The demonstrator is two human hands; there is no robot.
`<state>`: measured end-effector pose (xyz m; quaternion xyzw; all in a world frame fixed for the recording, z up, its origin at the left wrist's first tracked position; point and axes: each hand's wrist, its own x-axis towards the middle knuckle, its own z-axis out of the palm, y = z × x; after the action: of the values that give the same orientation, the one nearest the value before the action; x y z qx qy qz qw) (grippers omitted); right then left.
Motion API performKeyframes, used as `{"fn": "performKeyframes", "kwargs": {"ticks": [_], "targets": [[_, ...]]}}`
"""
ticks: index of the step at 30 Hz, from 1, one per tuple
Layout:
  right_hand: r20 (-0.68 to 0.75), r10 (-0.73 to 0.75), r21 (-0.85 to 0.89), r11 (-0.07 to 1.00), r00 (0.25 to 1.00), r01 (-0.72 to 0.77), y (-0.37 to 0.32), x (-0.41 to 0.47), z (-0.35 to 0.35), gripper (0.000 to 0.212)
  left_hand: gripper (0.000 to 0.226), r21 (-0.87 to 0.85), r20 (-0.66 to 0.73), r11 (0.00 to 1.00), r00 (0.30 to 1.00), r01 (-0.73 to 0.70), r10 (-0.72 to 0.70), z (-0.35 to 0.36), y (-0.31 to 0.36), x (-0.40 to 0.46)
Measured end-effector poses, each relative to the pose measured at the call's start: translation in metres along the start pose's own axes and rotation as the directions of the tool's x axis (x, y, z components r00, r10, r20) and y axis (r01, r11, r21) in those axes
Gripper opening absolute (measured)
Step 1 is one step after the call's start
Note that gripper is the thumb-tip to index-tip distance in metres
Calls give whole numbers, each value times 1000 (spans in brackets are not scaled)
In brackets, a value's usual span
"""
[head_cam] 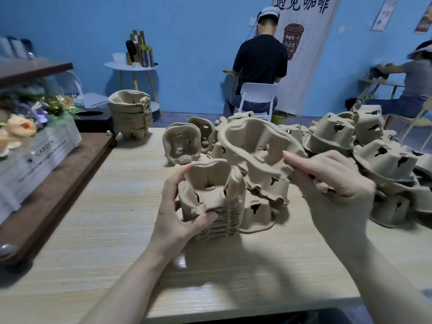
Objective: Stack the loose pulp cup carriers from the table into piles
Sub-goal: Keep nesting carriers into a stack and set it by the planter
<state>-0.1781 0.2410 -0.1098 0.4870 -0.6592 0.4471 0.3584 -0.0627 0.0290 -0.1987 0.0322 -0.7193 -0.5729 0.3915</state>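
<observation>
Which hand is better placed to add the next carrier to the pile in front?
The right hand. It already pinches a loose carrier, tilted just above and right of the pile. The left hand grips the pile's side, steadying it, so it is probably not free.

The cup carriers [261, 146] are plain tan pulp; the bench [105, 230] is pale wood grain; the wall [187, 31] is blue.

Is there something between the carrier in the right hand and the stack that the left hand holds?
Nothing visible. The right hand holds the loose carrier tilted, up and right of the stack gripped by the left hand. The stack's open top faces it, with only air between.
</observation>
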Motion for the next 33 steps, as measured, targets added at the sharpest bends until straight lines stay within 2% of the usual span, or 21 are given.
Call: {"fn": "performKeyframes", "kwargs": {"ticks": [2,5,8,10,13,15,18,20,23,27,30,33], "targets": [[42,-50,45,998,998,48,-12,9,14,17,89,33,9,999,1000,-3,3,-2,-6,-1],[84,-57,-78,995,995,64,-18,11,35,13,89,71,7,997,1000,11,-11,-3,-7,-1],[127,-121,-177,974,985,142,-28,5,48,12,90,66,4,996,998,55,-55,-1,-7,-3],[114,-147,-179,970,982,166,-30,2,52,12,91,77,13,994,997,81,-82,-1,-8,-4],[143,-77,-145,985,987,97,-25,2,50,14,94,99,23,991,995,95,-97,-2,-8,-4],[190,15,-106,994,982,6,-19,0,49,24,95,94,25,990,994,103,-105,-2,-8,-4],[325,178,80,973,929,-215,-7,2,44,36,91,101,18,990,995,94,-96,-2,-6,-4],[371,224,136,947,901,-291,-1,2,41,40,94,89,24,993,996,81,-84,-2,-3,-3],[388,255,131,936,886,-327,2,-1,40,36,107,68,43,995,996,69,-73,-1,-4,-2],[373,206,94,962,904,-258,-4,-5,44,27,121,54,36,995,996,80,-82,-2,-5,-3],[382,186,111,963,905,-245,-8,-4,46,34,121,38,47,996,996,81,-82,-2,-6,-3],[418,222,114,949,881,-294,-10,-5,43,40,118,-2,61,996,994,93,-92,-2,-4,-3]]}}
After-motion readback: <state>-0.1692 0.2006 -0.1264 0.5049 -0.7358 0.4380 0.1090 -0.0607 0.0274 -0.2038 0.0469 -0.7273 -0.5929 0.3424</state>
